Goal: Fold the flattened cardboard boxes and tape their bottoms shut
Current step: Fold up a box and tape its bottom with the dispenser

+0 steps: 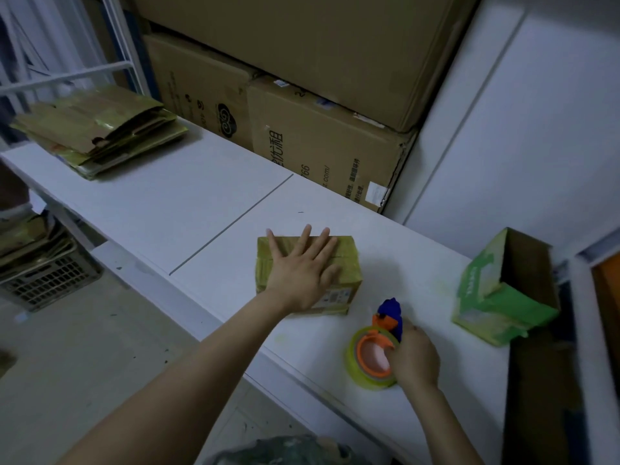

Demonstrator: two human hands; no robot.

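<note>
Left hand: I see my left hand [302, 266] lying flat, fingers straight and spread, pressing on top of the folded box [350, 260]. I read that as pinning the flaps down so they don't spring up.

Right hand: my right hand [416, 357] is curled around the tape dispenser [369, 355], just beside the box on the near side. My guess is it's kept close so the tape can go straight onto the seam.

Folded box: it sits mid-surface [201, 203], within reach of both hands, with glossy tape strips across its top face. I can't tell whether this seam is finished.

Flattened stack: the flattened boxes [97, 132] wait at the far left end, well apart, probably as the supply pile.

Green box: the green box [483, 286] stands at the right edge with its opening showing, set aside from the work spot.

Count: one folded box under my palm, one tape dispenser, one green box. The flattened ones overlap too much for me to number them.
</note>
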